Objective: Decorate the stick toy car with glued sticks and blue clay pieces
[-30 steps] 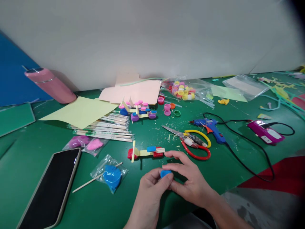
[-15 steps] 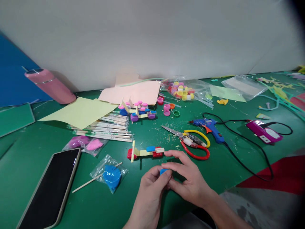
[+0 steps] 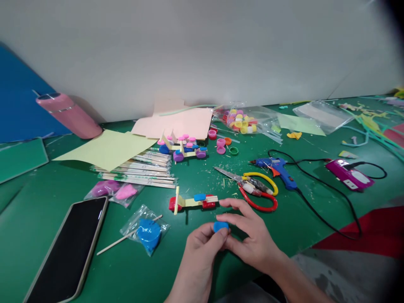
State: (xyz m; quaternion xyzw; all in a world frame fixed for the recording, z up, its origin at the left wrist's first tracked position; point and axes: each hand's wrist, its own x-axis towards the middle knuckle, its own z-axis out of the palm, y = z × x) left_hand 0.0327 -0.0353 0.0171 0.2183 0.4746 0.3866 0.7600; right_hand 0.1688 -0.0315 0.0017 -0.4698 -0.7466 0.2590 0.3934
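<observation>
Lower centre of the frame: pinching a small round blue plastic cap (image 3: 220, 226) between the curled fingertips of the left hand (image 3: 202, 248) and the thumb side of the right hand (image 3: 252, 240), just above the green table mat (image 3: 132, 269). Just beyond the right forefinger, near but apart, a little cart of pale sticks with red cap wheels (image 3: 194, 203). Further right, red-and-yellow-handled scissors (image 3: 252, 189), then a blue glue gun on a black cord (image 3: 277, 168). Thin grip, by the look of it, tips only. Easy to fumble and lose the cap among the scraps. Easy too to nudge the cart with a knuckle, or to graze the scissor blades or the gun's nozzle.
</observation>
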